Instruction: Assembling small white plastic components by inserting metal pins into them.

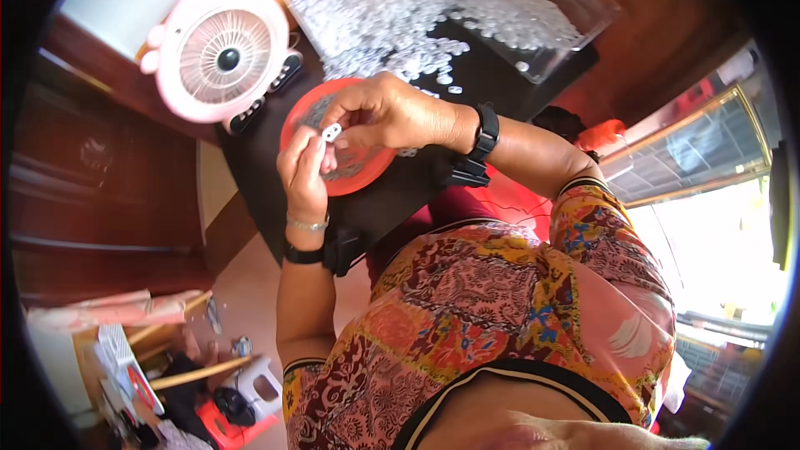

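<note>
- the left hand [303, 168] has its fingertips drawn together at the lower end of a small white piece [332, 132] with dark marks or holes, and seems to grip it
- the right hand [390, 117] pinches the same piece from the other side, thumb and forefinger bent in on it, so it is held up between both hands
- i judge this one piece to be in the middle of handling: it has not been let go, and whether it is finished is too small to tell
- right below the hands is an orange-red bowl [372, 172], partly filled with small grey bits [343, 160], so that supply looks far from used up
- beyond the bowl, a few loose white pieces [446, 68] lie on the dark table [265, 173]
- farther off are a big heap [375, 4] of whitish pieces and, to its right, a smaller heap [518, 10] in a clear box [546, 62]
- if one heap is done and the other waiting, i cannot tell which; either way, plenty seems left
- a pink fan [227, 58] stands left of the big heap
</note>
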Available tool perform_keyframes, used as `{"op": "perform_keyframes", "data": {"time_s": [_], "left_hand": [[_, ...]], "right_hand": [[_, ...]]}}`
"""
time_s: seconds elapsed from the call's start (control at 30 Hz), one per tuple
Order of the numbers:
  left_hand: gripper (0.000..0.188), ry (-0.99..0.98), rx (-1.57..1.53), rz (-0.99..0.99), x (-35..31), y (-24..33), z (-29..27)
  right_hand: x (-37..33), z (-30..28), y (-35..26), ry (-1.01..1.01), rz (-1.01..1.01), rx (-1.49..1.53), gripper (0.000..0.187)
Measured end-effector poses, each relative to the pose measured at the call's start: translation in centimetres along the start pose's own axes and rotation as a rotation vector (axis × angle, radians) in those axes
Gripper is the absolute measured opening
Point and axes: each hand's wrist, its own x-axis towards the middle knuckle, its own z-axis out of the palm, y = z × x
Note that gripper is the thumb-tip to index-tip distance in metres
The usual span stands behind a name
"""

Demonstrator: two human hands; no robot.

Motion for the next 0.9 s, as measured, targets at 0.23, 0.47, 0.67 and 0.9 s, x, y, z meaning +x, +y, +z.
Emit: {"op": "perform_keyframes", "data": {"time_s": [0.23,0.47,0.67,0.9], "left_hand": [[0.021,0.017,0.123,-0.012,-0.3,0.0,0.2],[0.019,0.057,0.129,-0.017,0.5,0.2,0.6],[0.019,0.067,0.151,-0.03,0.4,-0.3,0.1],[0.019,0.064,0.171,-0.073,0.6,-0.5,0.4]], "right_hand": [[-2.8,-8.7,-4.1,0.474,-0.105,-0.549,0.022],[-2.9,-15.4,-6.3,0.834,-0.125,-1.245,0.039],[-4.6,-11.8,3.2,0.333,0.252,-0.81,0.024],[-3.9,-8.3,7.8,-0.141,0.466,-0.919,0.026]]}}
